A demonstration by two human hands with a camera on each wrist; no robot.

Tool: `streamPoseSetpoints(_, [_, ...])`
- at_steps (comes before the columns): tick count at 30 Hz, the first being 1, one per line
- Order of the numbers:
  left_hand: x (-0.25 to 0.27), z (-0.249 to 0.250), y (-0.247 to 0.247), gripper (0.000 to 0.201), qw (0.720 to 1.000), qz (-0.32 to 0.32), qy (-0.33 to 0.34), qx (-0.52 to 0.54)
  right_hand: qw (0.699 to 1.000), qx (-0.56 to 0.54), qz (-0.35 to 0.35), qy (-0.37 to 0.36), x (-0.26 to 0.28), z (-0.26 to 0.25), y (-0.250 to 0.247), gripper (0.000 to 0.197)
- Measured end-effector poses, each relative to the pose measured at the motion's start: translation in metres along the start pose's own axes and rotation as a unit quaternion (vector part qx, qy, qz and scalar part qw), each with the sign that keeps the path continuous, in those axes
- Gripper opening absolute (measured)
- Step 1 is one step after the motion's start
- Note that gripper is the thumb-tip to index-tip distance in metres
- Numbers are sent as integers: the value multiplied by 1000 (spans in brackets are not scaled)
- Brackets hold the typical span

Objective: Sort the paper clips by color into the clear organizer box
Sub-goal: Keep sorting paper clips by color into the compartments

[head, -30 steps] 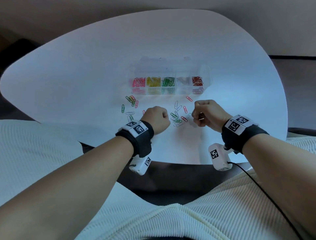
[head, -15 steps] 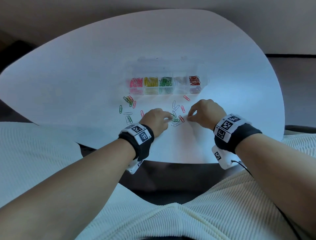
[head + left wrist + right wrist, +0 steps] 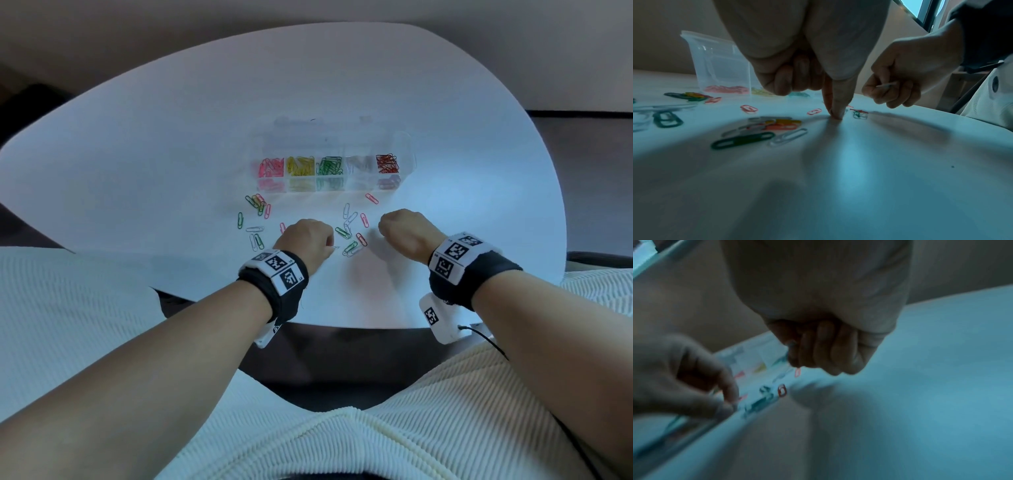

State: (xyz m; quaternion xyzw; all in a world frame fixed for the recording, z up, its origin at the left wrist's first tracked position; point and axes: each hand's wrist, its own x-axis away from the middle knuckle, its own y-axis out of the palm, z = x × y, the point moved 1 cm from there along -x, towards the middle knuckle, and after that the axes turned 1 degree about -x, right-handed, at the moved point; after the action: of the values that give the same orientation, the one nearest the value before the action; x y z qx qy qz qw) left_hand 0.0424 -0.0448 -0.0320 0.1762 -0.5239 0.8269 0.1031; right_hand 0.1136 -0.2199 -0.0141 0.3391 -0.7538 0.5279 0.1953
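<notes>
Paper clips, small plastic-coated wire loops in green, red, pink and white, lie loose on the white rounded desk [image 3: 445,164] between my wrists. My left hand [image 3: 305,240] has curled fingers, with fingertip [image 3: 835,113] and thumb pinched down at the desk, seemingly on a pale clip [image 3: 334,247], to peel it off the flat surface. My right hand [image 3: 406,231] hovers clenched around a thin pale clip [image 3: 887,84], probably banking it. Farther off, the clear plastic organizer box [image 3: 406,150] holds pink, yellow, green, white and red clips in separate compartments.
</notes>
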Motion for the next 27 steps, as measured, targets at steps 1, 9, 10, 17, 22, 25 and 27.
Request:
streamPoseSetpoints(1, [1, 1, 0, 16, 1000, -6, 1, -7, 996, -84, -34, -3, 2, 0, -2, 22])
streamPoseSetpoints(9, [2, -3, -5, 23, 959, -9, -77, 272, 906, -389, -164, 8, 16, -8, 1, 31])
streamPoseSetpoints(10, [1, -2, -8, 25, 929, -9, -85, 359, 921, -366, -133, 6, 14, -9, 1, 35])
streamPoseSetpoints(17, [3, 9, -21, 32, 820, -68, -70, 564, 994, 46, 22, -96, 5, -2, 7, 21])
streamPoseSetpoints(22, [4, 7, -17, 35, 822, -89, -85, 557, 990, 105, 37, -89, 3, -5, 13, 13])
streamPoseSetpoints(25, [2, 6, -16, 47, 837, -72, -98, 534, 989, 111, 45, -90, 2, -6, 16, 21])
streamPoseSetpoints(27, [1, 6, -16, 46, 842, -54, -98, 528, 987, 109, 70, -98, 2, -6, 16, 22])
